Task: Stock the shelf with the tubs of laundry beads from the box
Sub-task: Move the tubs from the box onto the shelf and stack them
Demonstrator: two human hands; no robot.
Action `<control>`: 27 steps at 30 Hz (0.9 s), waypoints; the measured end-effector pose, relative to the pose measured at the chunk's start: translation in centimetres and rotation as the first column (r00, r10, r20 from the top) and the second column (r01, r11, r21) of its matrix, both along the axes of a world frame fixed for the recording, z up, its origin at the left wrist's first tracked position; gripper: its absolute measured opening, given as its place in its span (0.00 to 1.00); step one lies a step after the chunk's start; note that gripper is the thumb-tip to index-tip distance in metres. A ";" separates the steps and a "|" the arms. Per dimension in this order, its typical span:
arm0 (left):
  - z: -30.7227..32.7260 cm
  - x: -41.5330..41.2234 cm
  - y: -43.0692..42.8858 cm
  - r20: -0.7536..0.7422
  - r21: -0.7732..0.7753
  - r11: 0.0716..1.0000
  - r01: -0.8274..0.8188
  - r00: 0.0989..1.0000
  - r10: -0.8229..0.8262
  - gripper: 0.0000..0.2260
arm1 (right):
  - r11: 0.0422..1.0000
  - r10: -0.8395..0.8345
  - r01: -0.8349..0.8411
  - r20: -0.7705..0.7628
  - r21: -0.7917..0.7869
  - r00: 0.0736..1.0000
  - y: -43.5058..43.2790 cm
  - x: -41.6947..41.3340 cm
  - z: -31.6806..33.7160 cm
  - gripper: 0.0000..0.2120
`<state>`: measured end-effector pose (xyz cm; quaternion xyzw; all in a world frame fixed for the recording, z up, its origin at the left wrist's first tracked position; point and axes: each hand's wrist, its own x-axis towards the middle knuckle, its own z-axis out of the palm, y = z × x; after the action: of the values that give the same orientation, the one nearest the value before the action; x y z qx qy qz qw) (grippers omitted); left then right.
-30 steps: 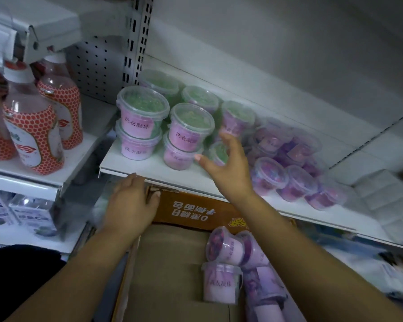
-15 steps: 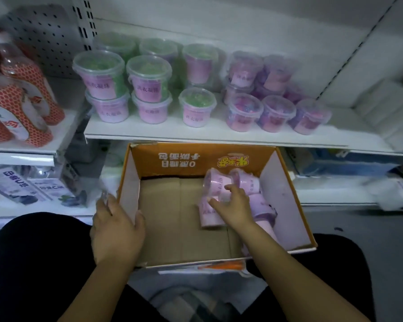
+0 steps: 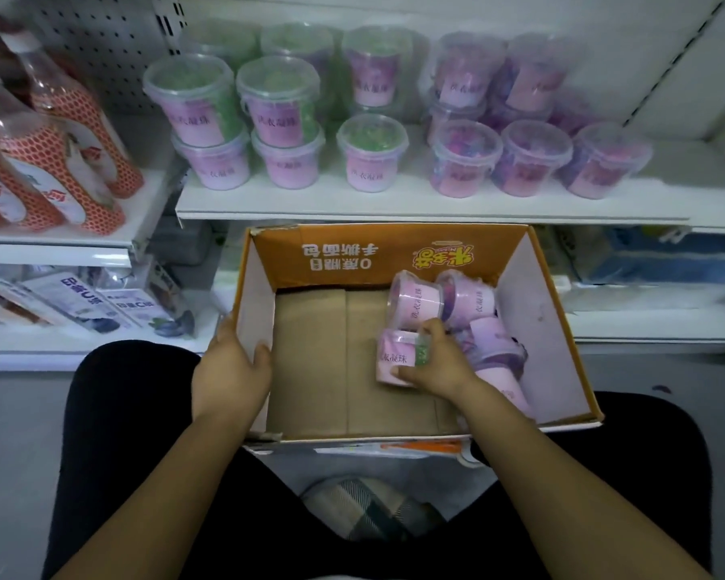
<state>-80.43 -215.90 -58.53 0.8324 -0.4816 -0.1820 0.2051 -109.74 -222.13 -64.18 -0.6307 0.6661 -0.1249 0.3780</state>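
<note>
Lying in the box (image 3: pixel 536 311), a tub (image 3: pixel 394 358) is clasped by the right hand (image 3: pixel 438 366), the box wall by the left hand (image 3: pixel 231 370).

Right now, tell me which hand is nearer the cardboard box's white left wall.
Left. The left hand grips that white left wall, thumb inside; the right hand is across the box, holding a pink-labelled plastic tub on its side.

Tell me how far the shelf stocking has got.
Done: many tubs stand on the shelf, some stacked. In hand: the right hand grips a tub lying in the box; the left hand holds the box wall. Left: several more tubs lie in the box.
</note>
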 end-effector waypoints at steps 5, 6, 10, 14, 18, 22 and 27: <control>0.7 -0.5 -1.8 -0.036 -0.021 1.000 0.002 0.999 -0.003 0.19 | 0.998 -0.056 0.059 0.164 -0.010 0.985 0.2 -0.4 1.8 0.32; 0.9 -0.6 -1.8 -0.031 -0.035 0.999 -0.003 1.000 0.002 0.19 | 0.996 -0.086 0.088 0.227 -0.003 0.970 0.4 -0.2 2.6 0.31; 2.1 -2.2 -0.4 0.001 -0.298 0.953 0.053 0.998 -0.056 0.25 | 0.986 -0.165 0.158 0.438 0.053 0.884 2.1 0.0 5.6 0.30; 5.2 -6.5 0.4 -0.447 -0.215 0.976 0.029 0.886 -0.125 0.29 | 0.988 -0.155 0.136 0.614 0.077 0.774 4.0 -0.3 8.4 0.33; 6.9 -8.0 -0.3 -0.865 0.043 0.977 0.208 0.497 -0.068 0.38 | 0.993 -0.092 0.003 0.733 0.122 0.674 4.9 -0.5 10.7 0.40; 7.1 -8.3 -0.1 -0.928 -0.015 0.981 0.194 0.362 -0.086 0.30 | 0.987 -0.127 0.010 0.754 0.157 0.644 5.6 -0.1 11.3 0.43; 7.7 -9.5 0.3 -0.905 -0.031 0.999 -0.040 0.426 -0.011 0.38 | 0.971 -0.239 0.179 0.737 0.161 0.632 6.4 1.2 11.3 0.47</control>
<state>-89.97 -215.59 -50.84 0.6044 -0.2939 -0.5863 0.4522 -108.54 -215.72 -52.91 -0.4269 0.5225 -0.3927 0.6249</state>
